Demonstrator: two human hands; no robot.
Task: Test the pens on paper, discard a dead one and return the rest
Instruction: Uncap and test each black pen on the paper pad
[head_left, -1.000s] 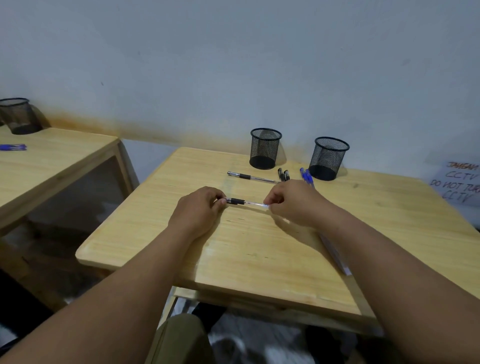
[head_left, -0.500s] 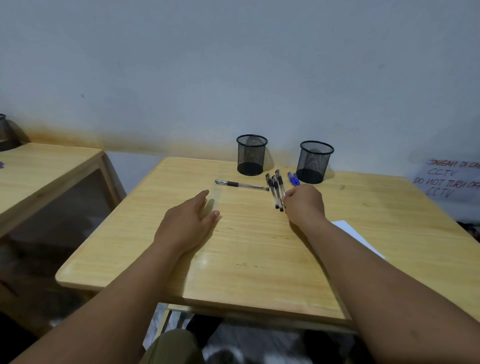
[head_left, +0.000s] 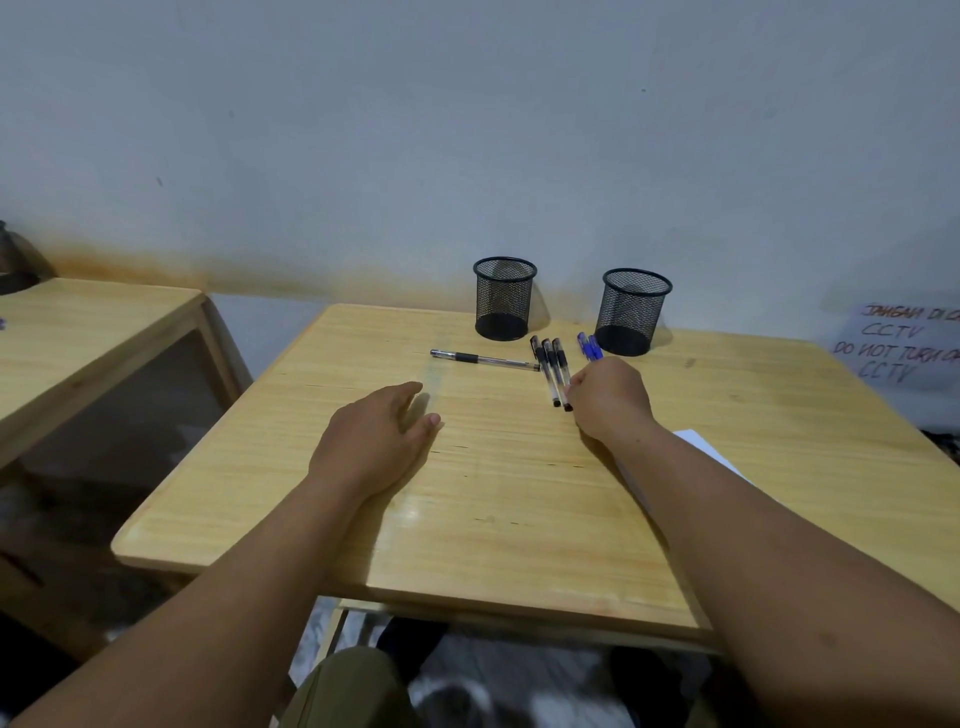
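Three black-capped pens lie side by side on the wooden table, in front of two black mesh cups. My right hand is curled at the near end of the rightmost of them, and its fingertips pinch that pen against the table. Another black pen lies crosswise to their left. Two blue pens poke out beyond my right hand. A white sheet of paper is mostly hidden under my right forearm. My left hand rests flat on the table, holding nothing.
A second wooden table stands to the left across a gap. A handwritten CCTV notice leans on the wall at the right. The wall runs close behind the cups.
One second ago both hands held a black pen between them. My right hand has since carried it to the two black pens by the cups, and my left hand has dropped flat onto the table.
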